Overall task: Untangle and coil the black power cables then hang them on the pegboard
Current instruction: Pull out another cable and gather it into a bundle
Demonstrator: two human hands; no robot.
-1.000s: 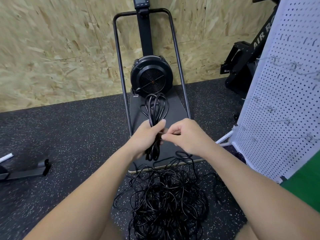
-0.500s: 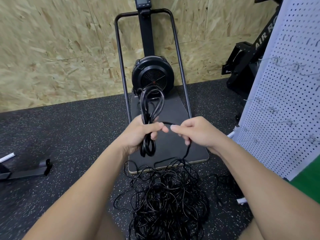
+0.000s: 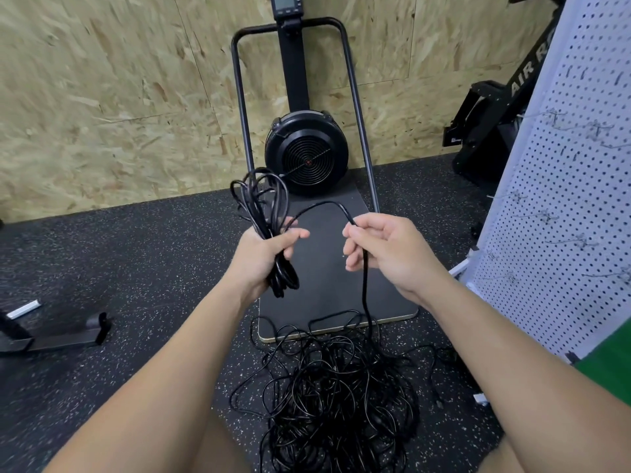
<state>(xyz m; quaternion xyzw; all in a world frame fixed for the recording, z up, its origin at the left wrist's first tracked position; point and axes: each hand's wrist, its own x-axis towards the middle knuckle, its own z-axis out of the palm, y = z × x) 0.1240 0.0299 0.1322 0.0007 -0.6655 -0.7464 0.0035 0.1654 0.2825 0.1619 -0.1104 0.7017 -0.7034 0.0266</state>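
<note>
Both forearms are showing bare from the lower edge of the view up to the wrists, with no sleeve reaching into sight. The left hand point(image 3: 264, 254) and the right hand point(image 3: 386, 252) are going ungloved, wearing no ring, watch or band that can be made out, and the fingernails are looking short and unpainted.

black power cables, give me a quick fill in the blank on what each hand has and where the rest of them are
1. The left hand grips a ____ of cable made of several loops.
2. The right hand pinches a single strand that runs down to the tangled pile on the ____.
3. The white pegboard stands on the person's ____ side.

Missing words: coil; floor; right
</note>
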